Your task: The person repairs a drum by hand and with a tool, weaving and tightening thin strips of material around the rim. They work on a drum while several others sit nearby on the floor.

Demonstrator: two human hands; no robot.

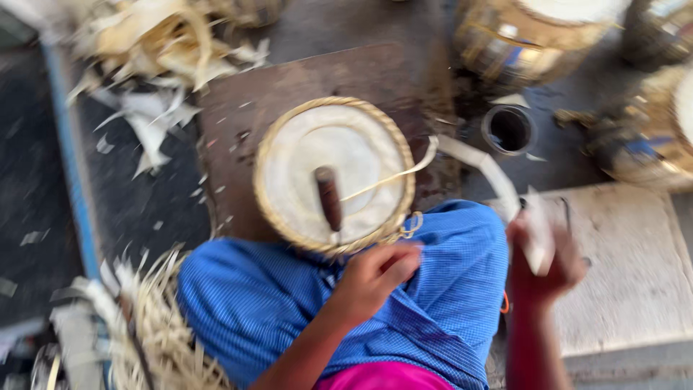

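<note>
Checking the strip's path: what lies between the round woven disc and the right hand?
In the head view, a pale flat strip runs from the disc to the right hand, over blue cloth.

Right hand (540,260) motion-blurred — pale strip (538,232) indistinct; baskets (534,32) cut off.

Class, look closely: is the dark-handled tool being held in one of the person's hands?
No, the dark-handled tool lies on the round woven disc, apart from both hands.
</note>
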